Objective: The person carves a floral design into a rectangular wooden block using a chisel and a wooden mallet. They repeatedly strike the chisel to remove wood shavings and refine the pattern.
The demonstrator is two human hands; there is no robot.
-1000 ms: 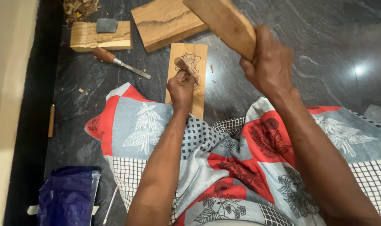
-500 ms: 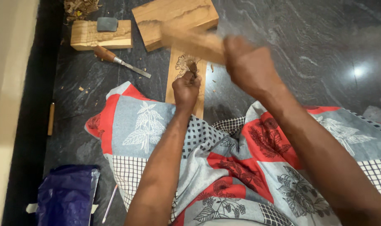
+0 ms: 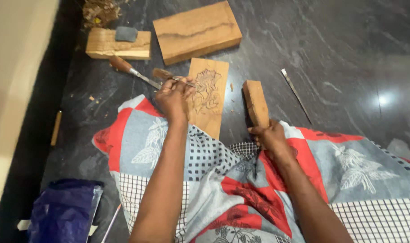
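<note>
My left hand (image 3: 172, 96) covers the middle of the chisel (image 3: 169, 76) it holds, so I see only the brown handle end sticking out to the left of the carved panel (image 3: 209, 96) and a thin length of metal reaching onto the panel's flower carving. My fingers are curled shut around the tool; how tightly, I cannot tell. The panel's near end is hidden under my patterned cloth (image 3: 241, 189), which covers my legs.

My right hand (image 3: 270, 135) grips the lower end of a wooden mallet block (image 3: 255, 102), fingers wrapped closed about it; the block stands just to the right of the panel, apart from it, and my fist hides its bottom.

Beyond the panel lies a large wooden plank (image 3: 197, 30), nearly touching the panel's far edge. Left of the panel lies a second chisel (image 3: 130, 71) with a reddish handle, and past it a small wood block (image 3: 117, 45) with a grey stone (image 3: 126, 33) on top. A heap of shavings (image 3: 99, 10) is cut off by the top edge. Right of the panel, beyond the mallet, lies a thin metal rod (image 3: 296, 93). Well to the near left of the panel sits a blue plastic bag (image 3: 63, 211), partly cut off.

Everything rests on a dark polished stone floor (image 3: 340, 49) with a bright glare spot; a pale wall (image 3: 15, 67) runs along the left.
</note>
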